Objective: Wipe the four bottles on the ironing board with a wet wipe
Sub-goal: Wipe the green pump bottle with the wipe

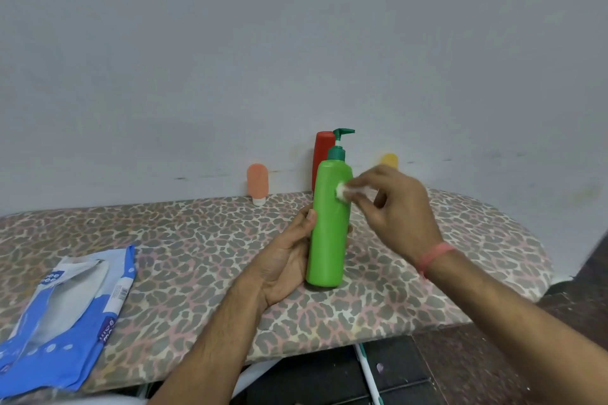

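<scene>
Fingers [363, 182] of my right hand [394, 207]: curled, pinching a small white wet wipe [342, 190] and pressing it to the upper right flank of the green pump bottle [329, 223]. A pink band [434, 255] circles that wrist.

Left hand [286, 256]: thumb up the bottle's left side, remaining fingers wrapped behind it and mostly hidden, gripping it.

Green pump bottle: upright at board centre, dark green pump head [342, 135] with the spout pointing to 3 o'clock; its base looks to be resting on the ironing board [197, 256], though I cannot be certain. No label legible on the face I see.

Red bottle [322, 154]: 12 o'clock, directly behind the green one, against the wall [296, 43].

Peach tube [257, 182]: 11 o'clock, standing on its white cap.

Yellow bottle [390, 160]: 1 o'clock, only its top shows above my right hand.

Wipes packet [65, 312]: 8 o'clock, blue and white, lying flat and opened; the printed lettering is only partly readable and I make out no brand.
</scene>
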